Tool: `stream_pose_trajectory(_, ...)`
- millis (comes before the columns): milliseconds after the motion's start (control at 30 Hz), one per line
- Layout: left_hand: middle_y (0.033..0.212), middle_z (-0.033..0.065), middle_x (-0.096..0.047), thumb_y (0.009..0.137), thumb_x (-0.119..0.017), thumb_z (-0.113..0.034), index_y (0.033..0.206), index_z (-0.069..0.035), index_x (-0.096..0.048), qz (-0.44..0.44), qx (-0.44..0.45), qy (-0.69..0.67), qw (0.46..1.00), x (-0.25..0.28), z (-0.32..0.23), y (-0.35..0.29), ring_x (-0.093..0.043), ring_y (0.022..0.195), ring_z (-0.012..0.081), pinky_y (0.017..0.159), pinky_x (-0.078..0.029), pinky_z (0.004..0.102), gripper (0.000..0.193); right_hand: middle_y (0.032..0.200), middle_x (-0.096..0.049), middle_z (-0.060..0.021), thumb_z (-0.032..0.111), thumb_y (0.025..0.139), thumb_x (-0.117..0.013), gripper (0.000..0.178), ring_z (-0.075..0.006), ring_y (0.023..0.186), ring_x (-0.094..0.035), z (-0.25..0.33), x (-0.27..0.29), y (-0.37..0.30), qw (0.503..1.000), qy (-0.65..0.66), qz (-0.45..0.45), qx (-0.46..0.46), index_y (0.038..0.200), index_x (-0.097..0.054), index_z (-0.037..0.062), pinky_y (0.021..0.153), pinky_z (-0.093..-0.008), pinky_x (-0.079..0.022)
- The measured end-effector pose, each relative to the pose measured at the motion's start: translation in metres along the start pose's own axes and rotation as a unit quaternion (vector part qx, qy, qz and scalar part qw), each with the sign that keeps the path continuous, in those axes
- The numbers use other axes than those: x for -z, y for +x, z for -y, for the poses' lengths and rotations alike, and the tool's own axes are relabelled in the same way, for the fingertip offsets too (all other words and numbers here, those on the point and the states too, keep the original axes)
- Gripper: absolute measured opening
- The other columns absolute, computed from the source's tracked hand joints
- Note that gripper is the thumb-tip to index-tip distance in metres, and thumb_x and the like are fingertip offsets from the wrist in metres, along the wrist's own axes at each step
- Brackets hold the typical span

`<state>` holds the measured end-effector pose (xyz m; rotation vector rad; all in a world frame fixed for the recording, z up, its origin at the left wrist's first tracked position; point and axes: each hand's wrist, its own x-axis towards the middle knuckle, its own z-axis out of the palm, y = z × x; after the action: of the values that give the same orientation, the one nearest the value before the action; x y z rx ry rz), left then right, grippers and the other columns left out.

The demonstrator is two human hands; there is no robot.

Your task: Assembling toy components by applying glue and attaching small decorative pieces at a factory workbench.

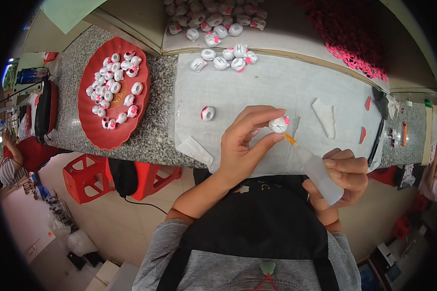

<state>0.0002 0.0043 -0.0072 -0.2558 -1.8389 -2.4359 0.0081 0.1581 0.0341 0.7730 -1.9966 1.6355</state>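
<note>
Between the thumb and fingers of my left hand (243, 145) is a small white toy head (277, 125) with a pink bow. A translucent squeeze bottle (324, 180) lies tilted in my right hand (348, 173), its fingers wrapped round it. The bottle's orange nozzle (290, 138) points up at the toy head's lower edge; whether they touch, I cannot tell. Another white piece with a red edge (208, 113) rests on the white sheet (277, 82) left of my hands. Something small and pinkish is partly hidden behind my left fingers.
A red scalloped tray (88, 72) of white heads stands at the left. More white heads (213, 22) are heaped at the back, with pink pieces (347, 36) at the back right. Paper scraps (325, 119) and red bits (363, 135) lie right. Red stools (85, 178) stand below the counter.
</note>
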Motion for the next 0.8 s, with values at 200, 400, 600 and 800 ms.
stream_pose_trajectory(200, 0.101, 0.0136, -0.045, 0.069, -0.053, 0.007, 0.099, 0.004, -0.047, -0.002, -0.005, 0.018, 1.0, 0.001, 0.0, 0.001, -0.045, 0.094, 0.0189, 0.081, -0.037, 0.0288, 0.031, 0.076, -0.045, -0.008, 0.007, 0.055, -0.07, 0.036, -0.0128, 0.054, -0.043, -0.001, 0.002, 0.001, 1.0, 0.005, 0.021, 0.003, 0.081, -0.044, 0.0042, 0.046, -0.0236, -0.036)
stream_pose_trajectory(400, 0.102, 0.0148, -0.045, 0.069, -0.053, 0.009, 0.098, 0.004, -0.047, 0.008, -0.043, 0.031, 0.999, 0.0, 0.003, 0.003, -0.045, 0.095, 0.0196, 0.082, -0.036, 0.0289, 0.03, 0.075, -0.044, -0.0077, 0.008, 0.055, -0.07, 0.036, -0.0131, 0.055, -0.042, -0.002, 0.001, -0.001, 1.0, -0.004, -0.016, -0.002, 0.08, -0.043, 0.0043, 0.047, -0.0229, -0.035)
stream_pose_trajectory(600, 0.102, 0.014, -0.047, 0.069, -0.053, 0.008, 0.099, 0.002, -0.045, -0.064, 0.006, -0.059, 0.996, 0.004, -0.004, 0.003, -0.047, 0.093, 0.0183, 0.08, -0.038, 0.0272, 0.032, 0.079, -0.046, -0.0097, 0.005, 0.059, -0.065, 0.031, -0.0138, 0.061, -0.044, -0.007, 0.015, 0.011, 0.994, -0.037, -0.016, -0.099, 0.075, -0.039, 0.0043, 0.059, -0.0233, -0.039)
stream_pose_trajectory(800, 0.101, 0.0129, -0.049, 0.07, -0.054, 0.007, 0.1, 0.001, -0.043, -0.106, 0.026, -0.14, 0.984, 0.018, -0.004, 0.007, -0.049, 0.09, 0.0145, 0.074, -0.04, 0.0233, 0.033, 0.079, -0.047, -0.0056, -0.003, 0.065, -0.053, 0.03, -0.0156, 0.074, -0.052, -0.059, 0.034, 0.052, 0.947, 0.081, -0.01, -0.311, 0.093, -0.044, -0.0003, 0.056, -0.0251, -0.046)
